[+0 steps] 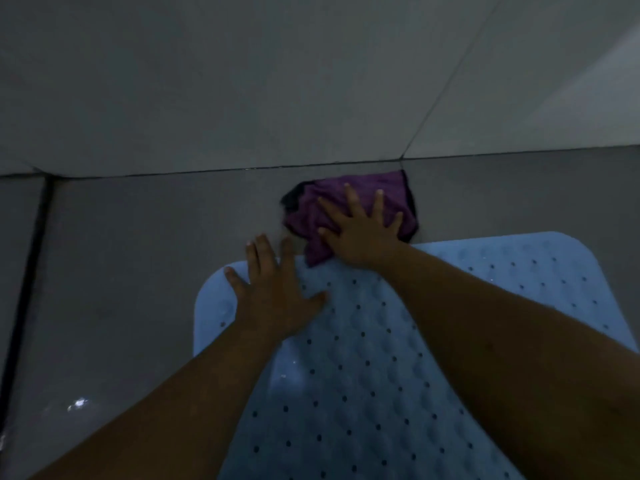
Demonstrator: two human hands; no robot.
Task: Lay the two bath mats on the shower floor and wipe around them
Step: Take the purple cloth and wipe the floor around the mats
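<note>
A light blue bath mat (363, 368) with small holes lies flat on the grey shower floor (145, 258), filling the lower middle of the head view. Only this one mat shows. My left hand (273, 289) rests flat on the mat's far left corner, fingers spread, fingertips reaching the floor past its edge. My right hand (363, 233) presses flat with spread fingers on a crumpled purple cloth (311, 216). The cloth lies on the floor just beyond the mat's far edge, close to the wall.
A tiled grey wall (242, 81) rises right behind the cloth, meeting the floor along a dark joint. A dark groove (26, 289) runs down the floor on the left. A wet glint (78, 403) shows on the floor at lower left.
</note>
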